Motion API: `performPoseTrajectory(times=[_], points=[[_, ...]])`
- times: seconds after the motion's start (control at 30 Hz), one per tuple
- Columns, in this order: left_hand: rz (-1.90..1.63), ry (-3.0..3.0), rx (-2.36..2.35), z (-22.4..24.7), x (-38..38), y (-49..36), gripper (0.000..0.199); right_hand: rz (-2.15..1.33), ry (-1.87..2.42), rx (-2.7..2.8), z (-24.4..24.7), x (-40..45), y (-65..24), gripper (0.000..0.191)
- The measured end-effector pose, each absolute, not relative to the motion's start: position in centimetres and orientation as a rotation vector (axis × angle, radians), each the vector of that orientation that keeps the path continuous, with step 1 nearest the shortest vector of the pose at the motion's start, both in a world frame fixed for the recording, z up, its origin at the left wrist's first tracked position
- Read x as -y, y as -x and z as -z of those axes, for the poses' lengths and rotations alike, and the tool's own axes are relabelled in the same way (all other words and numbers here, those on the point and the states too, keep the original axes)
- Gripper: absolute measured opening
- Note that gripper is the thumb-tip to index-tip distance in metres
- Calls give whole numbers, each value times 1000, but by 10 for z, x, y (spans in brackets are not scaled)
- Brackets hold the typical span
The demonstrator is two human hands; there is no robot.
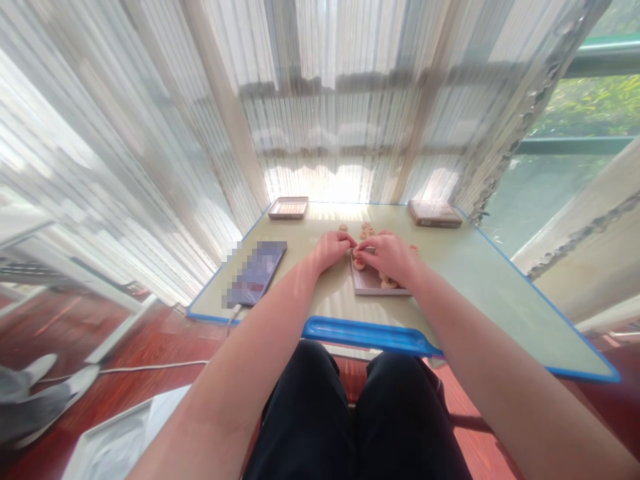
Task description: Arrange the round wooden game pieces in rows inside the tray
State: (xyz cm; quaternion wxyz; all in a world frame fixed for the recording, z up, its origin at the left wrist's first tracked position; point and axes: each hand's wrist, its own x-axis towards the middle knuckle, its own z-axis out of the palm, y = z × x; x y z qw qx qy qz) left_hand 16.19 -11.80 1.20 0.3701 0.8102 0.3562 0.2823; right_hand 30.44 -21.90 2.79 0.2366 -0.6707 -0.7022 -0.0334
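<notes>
A shallow box (383, 291) lies on the pale table in front of me, with several round wooden pieces in it, one (359, 265) near its left side and another (389, 283) near its front edge. My left hand (334, 248) reaches the box's back left corner, its fingers closed together at a small round piece. Over the box is my right hand (389, 255), thumb and fingers pinched at the same spot, partly hiding the piece between the hands. More round pieces (367, 231) sit behind the box, and a single one (343, 228) is behind my left hand.
A tablet (260, 270) with a cable lies on the left of the table (500, 300). An open box (289, 207) stands at the back left, a closed box (435, 213) at the back right. A blue tray (370, 334) runs along the front edge.
</notes>
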Motion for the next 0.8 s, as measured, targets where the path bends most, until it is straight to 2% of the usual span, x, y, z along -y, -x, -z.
performPoseTrajectory(times=[0.1,0.2,0.37,0.63,0.8], points=[[-785,-2055,-973,-14,115,-161,27,242,1814,1858,-33,220,-313,29],[-882,-2072,-1104,-16,110,-161,29,315,2080,1574,-39,224,-336,35],[-1010,-2163,-1072,-9,101,-164,38,-121,2639,1294,-43,229,-370,33],[-858,-2180,-958,4,98,-163,46,-566,2479,1136,-48,234,-363,42],[-849,-2176,-973,3,100,-162,49,-630,2372,1086,-50,236,-365,45]])
